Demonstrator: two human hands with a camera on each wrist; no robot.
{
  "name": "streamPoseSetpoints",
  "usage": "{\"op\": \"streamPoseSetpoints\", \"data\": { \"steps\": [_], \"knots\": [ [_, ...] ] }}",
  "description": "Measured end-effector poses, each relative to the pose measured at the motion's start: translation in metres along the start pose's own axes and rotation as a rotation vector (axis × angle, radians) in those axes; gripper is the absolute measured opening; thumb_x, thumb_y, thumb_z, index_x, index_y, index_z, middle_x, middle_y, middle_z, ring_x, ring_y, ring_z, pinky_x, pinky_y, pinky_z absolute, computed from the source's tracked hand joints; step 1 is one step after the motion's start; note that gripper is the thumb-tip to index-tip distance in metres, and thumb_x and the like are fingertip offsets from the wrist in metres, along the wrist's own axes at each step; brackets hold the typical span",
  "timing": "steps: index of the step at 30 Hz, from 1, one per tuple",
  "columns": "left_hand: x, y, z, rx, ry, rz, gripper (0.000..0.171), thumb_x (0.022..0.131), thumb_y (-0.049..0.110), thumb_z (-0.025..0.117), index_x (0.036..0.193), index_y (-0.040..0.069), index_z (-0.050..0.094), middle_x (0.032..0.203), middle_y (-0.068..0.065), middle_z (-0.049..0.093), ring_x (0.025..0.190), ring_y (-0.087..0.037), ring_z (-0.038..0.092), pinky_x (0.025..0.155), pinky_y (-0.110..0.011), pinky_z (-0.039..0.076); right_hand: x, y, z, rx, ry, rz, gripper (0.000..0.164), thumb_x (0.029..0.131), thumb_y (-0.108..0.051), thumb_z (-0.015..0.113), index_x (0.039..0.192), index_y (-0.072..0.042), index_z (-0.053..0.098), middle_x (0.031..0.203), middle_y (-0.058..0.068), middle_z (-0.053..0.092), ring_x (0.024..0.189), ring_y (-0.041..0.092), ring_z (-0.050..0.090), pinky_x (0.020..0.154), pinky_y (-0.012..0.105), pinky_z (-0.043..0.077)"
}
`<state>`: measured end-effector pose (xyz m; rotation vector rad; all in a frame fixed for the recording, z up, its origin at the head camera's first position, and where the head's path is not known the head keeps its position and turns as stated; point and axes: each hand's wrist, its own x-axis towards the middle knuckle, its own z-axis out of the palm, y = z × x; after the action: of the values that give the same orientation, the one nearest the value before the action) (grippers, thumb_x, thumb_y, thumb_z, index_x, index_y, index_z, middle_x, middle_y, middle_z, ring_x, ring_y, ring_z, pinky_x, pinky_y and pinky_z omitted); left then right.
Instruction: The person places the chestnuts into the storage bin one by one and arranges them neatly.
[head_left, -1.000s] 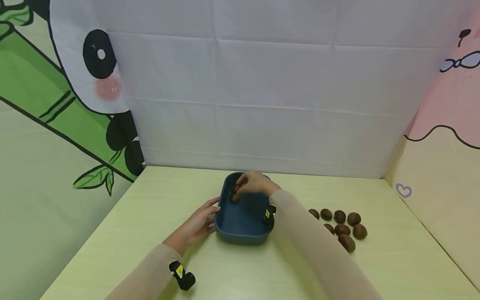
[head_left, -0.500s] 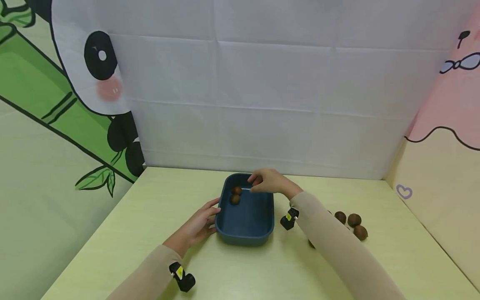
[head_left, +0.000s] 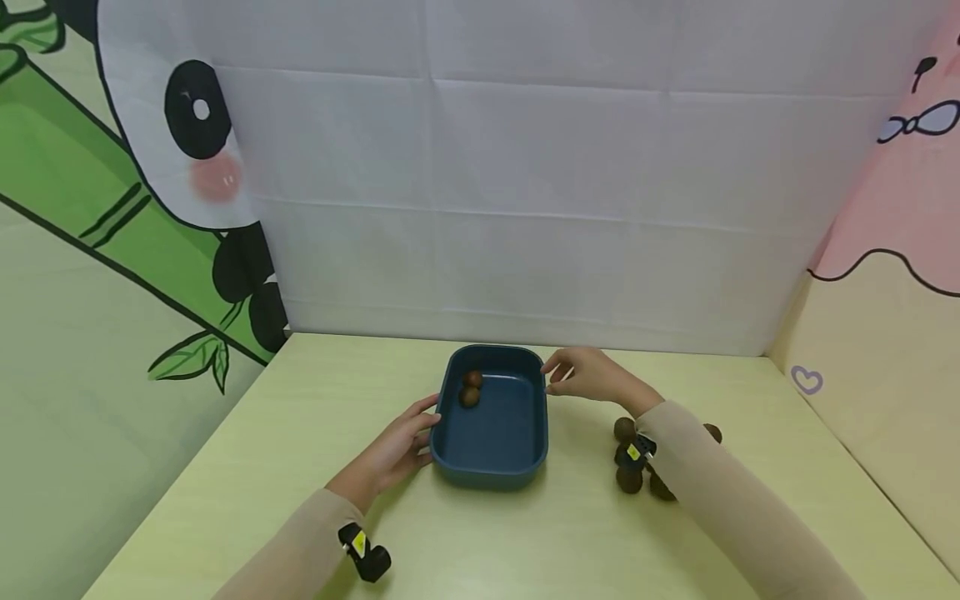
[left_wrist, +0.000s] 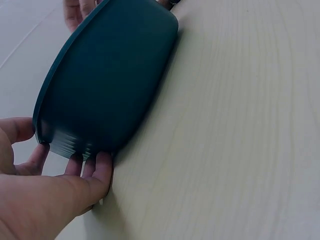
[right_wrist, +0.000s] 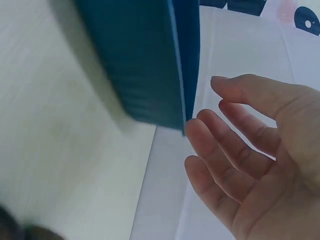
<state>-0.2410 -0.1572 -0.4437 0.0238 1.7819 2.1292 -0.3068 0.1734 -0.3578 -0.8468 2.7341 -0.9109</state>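
Observation:
A deep blue rectangular plastic bin (head_left: 487,481) stands on the table; two brown, round, chestnut-like nuts (head_left: 470,397) lie inside toward its far left. My left hand (head_left: 393,454) holds the bin's left wall. Its thumb tip is at the rim and the other fingers lie against the outer wall, as the left wrist view shows. My right hand (head_left: 592,375) hovers just outside the far right rim. Nothing is in its loosely bent fingers (right_wrist: 217,160). Several more nuts (head_left: 630,479) lie on the table to the right, partly hidden under the right forearm.
The pale yellow wood-grain table (head_left: 360,392) meets a white cloth backdrop (head_left: 525,250) close behind the bin. Printed side panels rise at left and right, the left with a panda and bamboo. A small black wrist camera (head_left: 365,552) sits on the left sleeve.
My right hand has moved right, from over the two nuts in the bin to outside its right rim. Those nuts now show uncovered. The left hand and bin stay in place.

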Motion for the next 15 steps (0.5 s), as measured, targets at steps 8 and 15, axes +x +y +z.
{"op": "streamPoseSetpoints", "data": {
  "steps": [8, 15],
  "knots": [
    [-0.001, 0.000, 0.000, 0.000, -0.009, 0.009, 0.057, 0.106, 0.019, 0.044, 0.159, 0.013, 0.024, 0.147, -0.024, 0.042, 0.126, -0.032, 0.053, 0.094, -0.042, 0.047, -0.032, 0.034, -0.006, -0.050, 0.008, 0.089, 0.027, 0.091, -0.015, 0.074, 0.116, -0.006, 0.070, 0.098, 0.002, 0.070, 0.092, 0.021, 0.066, 0.083, 0.042, 0.053],
    [0.001, -0.001, -0.001, -0.002, -0.018, 0.006, 0.057, 0.106, 0.019, 0.044, 0.159, 0.014, 0.023, 0.148, -0.024, 0.041, 0.127, -0.032, 0.052, 0.093, -0.041, 0.047, -0.059, 0.067, -0.006, -0.046, -0.019, 0.157, 0.026, 0.092, -0.014, 0.073, 0.116, -0.003, 0.068, 0.100, 0.003, 0.070, 0.092, 0.020, 0.065, 0.087, 0.047, 0.051]
  ]
}}
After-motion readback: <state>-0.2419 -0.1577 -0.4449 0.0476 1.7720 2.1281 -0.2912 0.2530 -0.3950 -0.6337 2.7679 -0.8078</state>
